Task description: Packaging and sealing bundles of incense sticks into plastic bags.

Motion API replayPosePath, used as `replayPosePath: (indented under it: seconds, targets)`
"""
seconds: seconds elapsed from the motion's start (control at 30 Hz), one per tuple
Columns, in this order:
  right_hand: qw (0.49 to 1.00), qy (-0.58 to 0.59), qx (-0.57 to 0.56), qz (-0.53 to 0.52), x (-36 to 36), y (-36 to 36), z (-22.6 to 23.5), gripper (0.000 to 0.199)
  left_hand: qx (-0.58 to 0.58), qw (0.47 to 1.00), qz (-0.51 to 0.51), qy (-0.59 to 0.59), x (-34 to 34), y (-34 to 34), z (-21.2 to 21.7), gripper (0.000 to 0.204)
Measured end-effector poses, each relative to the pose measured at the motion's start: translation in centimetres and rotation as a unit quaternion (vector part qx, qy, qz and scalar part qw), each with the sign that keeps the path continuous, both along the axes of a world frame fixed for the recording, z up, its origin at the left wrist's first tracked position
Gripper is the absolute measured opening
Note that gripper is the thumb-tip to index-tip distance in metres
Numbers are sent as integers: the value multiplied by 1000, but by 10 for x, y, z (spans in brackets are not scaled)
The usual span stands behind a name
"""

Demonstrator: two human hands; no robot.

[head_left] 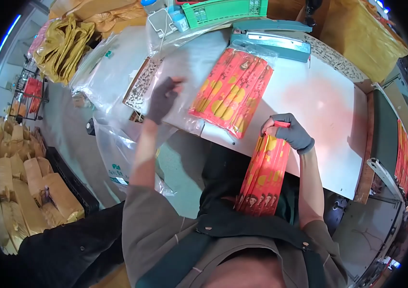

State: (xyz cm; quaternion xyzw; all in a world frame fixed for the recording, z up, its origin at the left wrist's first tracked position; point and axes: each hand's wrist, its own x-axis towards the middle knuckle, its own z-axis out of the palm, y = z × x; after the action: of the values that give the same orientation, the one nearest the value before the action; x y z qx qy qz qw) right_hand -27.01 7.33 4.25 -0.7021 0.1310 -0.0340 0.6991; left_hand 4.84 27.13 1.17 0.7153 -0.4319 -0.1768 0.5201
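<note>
My right hand (pixel 290 133), in a grey fingerless glove, is closed on the top end of a bundle of long red packets (pixel 265 173). The packets have yellow round patches and small printed figures, and they hang down in front of my lap at the table's front edge. My left hand (pixel 164 99), gloved the same way, is over the left part of the table, blurred, with its fingers apart and nothing seen in them. Between the hands and farther back, a clear plastic bag of similar red packets (pixel 233 91) lies flat on the white table (pixel 326 120).
A grey-green sealing machine (pixel 271 41) stands at the table's back, beside a green crate (pixel 225 12). Clear plastic bags (pixel 103 77) cover the table's left side. Brown paper-wrapped packs (pixel 28 182) fill a black crate at lower left. More red packets (pixel 404 153) stand at far right.
</note>
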Motion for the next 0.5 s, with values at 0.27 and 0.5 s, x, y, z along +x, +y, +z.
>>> replayPosePath:
  seconds: [0.27, 0.5]
  targets:
    - [998, 47, 28, 5, 18, 1, 1, 25, 261, 932, 30, -249, 90, 20, -47, 22]
    - [998, 58, 27, 15, 23, 4, 7, 24, 200, 963, 101, -148, 81, 23, -45, 19]
